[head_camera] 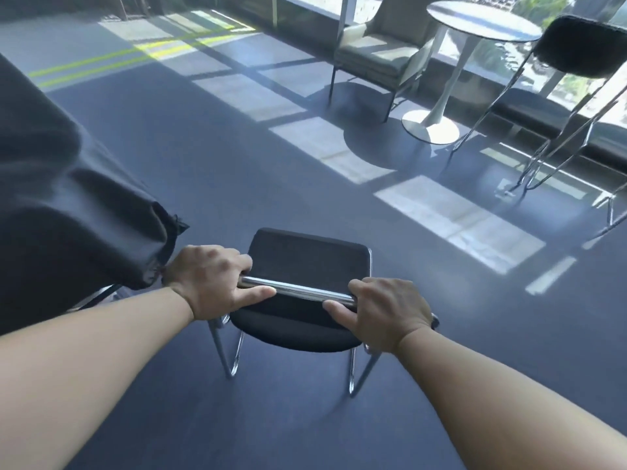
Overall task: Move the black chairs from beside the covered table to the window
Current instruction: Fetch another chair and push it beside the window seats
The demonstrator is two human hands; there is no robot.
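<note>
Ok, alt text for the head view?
The left hand and right hand grip the chrome top rail of a black chair beside the covered table. Ahead by the window stand another black chair, a round white table and an armchair.

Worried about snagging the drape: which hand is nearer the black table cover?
Left. The left hand grips the black chair by its chrome bar, right beside the black table cover; the right hand grips the bar's other end, apart from the cover.

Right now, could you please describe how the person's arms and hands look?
The left hand and right hand wear no gloves or visible rings. Both forearms are bare, with no sleeves in view. A dark bit by the right wrist may be a strap; unclear.
</note>
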